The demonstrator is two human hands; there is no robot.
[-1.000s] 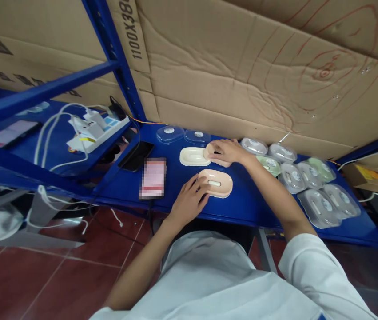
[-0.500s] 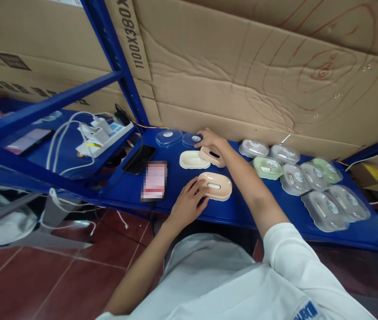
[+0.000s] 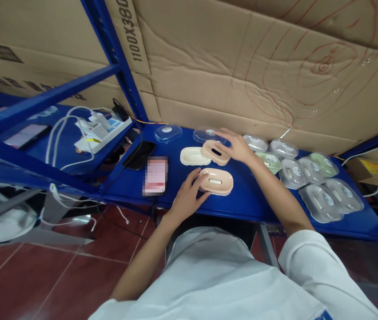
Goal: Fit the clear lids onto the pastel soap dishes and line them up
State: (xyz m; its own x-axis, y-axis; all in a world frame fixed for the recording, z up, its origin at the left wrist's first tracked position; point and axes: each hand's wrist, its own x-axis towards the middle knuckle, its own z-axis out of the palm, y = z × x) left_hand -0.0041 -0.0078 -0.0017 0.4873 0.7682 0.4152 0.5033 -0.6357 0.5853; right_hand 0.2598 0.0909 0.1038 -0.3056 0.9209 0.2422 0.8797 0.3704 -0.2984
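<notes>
My left hand grips the left end of a peach oval dish with a pale slot piece in its middle. Behind it, a peach slotted insert leans on the right end of a cream oval dish. My right hand is over the right end of a clear lid, its fingers closed on the edge, just above the insert. Another clear lid lies to the left at the back.
Several lidded boxes stand on the right of the blue table. Two phones lie at the left, beside a blue frame post and a power strip. Cardboard stands behind.
My right hand has moved to the right, and the clear lid has come along with it, away from the other lid. My left hand stays on the peach dish.
</notes>
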